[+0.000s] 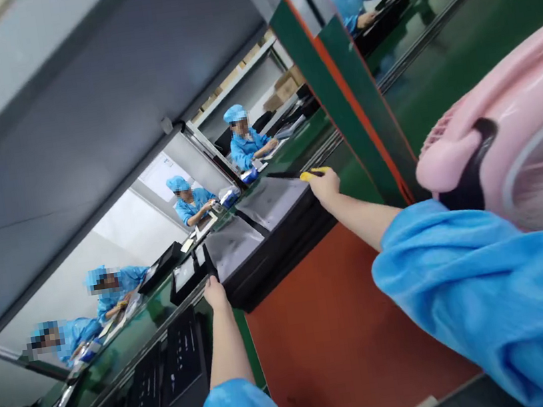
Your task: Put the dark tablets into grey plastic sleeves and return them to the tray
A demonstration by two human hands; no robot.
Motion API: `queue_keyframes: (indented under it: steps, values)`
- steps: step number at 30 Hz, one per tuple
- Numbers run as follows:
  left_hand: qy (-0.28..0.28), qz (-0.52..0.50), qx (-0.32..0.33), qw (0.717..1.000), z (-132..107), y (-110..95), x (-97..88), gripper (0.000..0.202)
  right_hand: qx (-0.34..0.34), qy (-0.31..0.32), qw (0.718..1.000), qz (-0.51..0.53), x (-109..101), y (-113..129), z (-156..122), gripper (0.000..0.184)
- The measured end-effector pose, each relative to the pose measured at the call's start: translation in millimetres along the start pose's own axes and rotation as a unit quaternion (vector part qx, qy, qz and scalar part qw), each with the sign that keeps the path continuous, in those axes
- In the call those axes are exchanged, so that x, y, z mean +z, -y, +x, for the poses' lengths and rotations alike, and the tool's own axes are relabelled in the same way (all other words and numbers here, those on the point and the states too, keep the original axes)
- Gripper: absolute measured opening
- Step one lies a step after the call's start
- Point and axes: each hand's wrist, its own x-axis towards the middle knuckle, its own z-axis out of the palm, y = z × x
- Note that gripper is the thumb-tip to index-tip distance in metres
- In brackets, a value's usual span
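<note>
A stack of flat black panels in grey bags [265, 231] lies at the far edge of an orange mat [341, 342]. My left hand [214, 292] grips the stack's left end, fingers curled over its edge. At the right end is my right hand [324, 184], closed round a small yellow tool [312, 173]. Both arms wear blue sleeves. The view is strongly tilted.
A pink fan [510, 143] sits close by my right shoulder. Black panels [174, 372] lie in a row on the green conveyor at lower left. Several people in blue coats and caps [245, 141] work across the line. A green and orange post [348, 105] rises beyond the stack.
</note>
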Motion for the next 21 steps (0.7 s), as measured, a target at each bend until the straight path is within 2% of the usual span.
queue_keyframes:
  steps: [3,4,6,8,9,10,11,13,15,17,21]
  values:
    - [-0.003,0.013,-0.02,1.0,-8,12,3.7,0.03,-0.007,-0.003,0.999,-0.044,-3,-7,4,0.028]
    - [-0.013,0.018,-0.034,0.999,-15,14,2.6,0.034,-0.037,-0.003,0.998,-0.057,-4,-2,-2,0.029]
    - [-0.035,0.023,-0.071,0.997,-30,16,1.8,0.044,-0.142,0.001,0.987,-0.075,-11,13,-27,0.031]
    - [-0.045,0.012,-0.101,0.994,-47,16,6.2,0.053,-0.262,0.035,0.962,-0.069,-26,27,-72,0.027]
    - [-0.046,0.002,-0.108,0.993,-54,16,10.5,0.056,-0.292,0.066,0.953,-0.051,-36,30,-102,0.022]
    - [-0.047,-0.008,-0.108,0.993,-59,14,15.7,0.056,-0.313,0.133,0.94,-0.031,-49,28,-133,0.016]
    - [-0.049,-0.016,-0.103,0.993,-62,13,21.0,0.054,-0.328,0.229,0.916,-0.017,-63,22,-165,0.015]
    - [-0.051,-0.023,-0.082,0.995,-61,11,29.5,0.049,-0.323,0.402,0.856,-0.022,-91,3,-222,0.018]
    - [-0.044,-0.021,-0.055,0.997,-54,14,32.0,0.047,-0.31,0.504,0.804,-0.057,-112,-19,-260,0.019]
    - [-0.024,-0.014,-0.026,0.999,-45,21,28.4,0.046,-0.285,0.55,0.78,-0.094,-122,-34,-276,0.021]
    - [0.015,0.007,0.025,1.0,-32,41,17.5,0.039,-0.254,0.547,0.788,-0.121,-120,-43,-278,0.024]
